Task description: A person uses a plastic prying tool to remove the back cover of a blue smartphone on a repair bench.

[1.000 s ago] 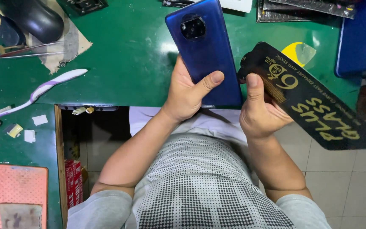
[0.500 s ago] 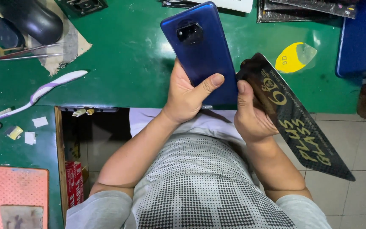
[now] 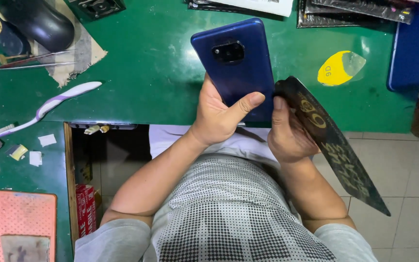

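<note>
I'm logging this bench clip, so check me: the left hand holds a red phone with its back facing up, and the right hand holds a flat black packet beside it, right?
Not quite: the phone is blue, not red, as the head view shows. The rest stands: the left hand holds it back up, and the right hand holds the flat black packet beside it.

You're sitting at a green bench (image 3: 146, 73) that wraps around you, its front edge cut away over your lap and a side wing running down your left. Under that cutout it's dark, with a red box (image 3: 86, 208) tucked against the bench's inner wall. Off the right edge, pale floor tiles (image 3: 403, 170) with thin grout lines show. Light falls soft and even, with a faint sheen on the green.
</note>
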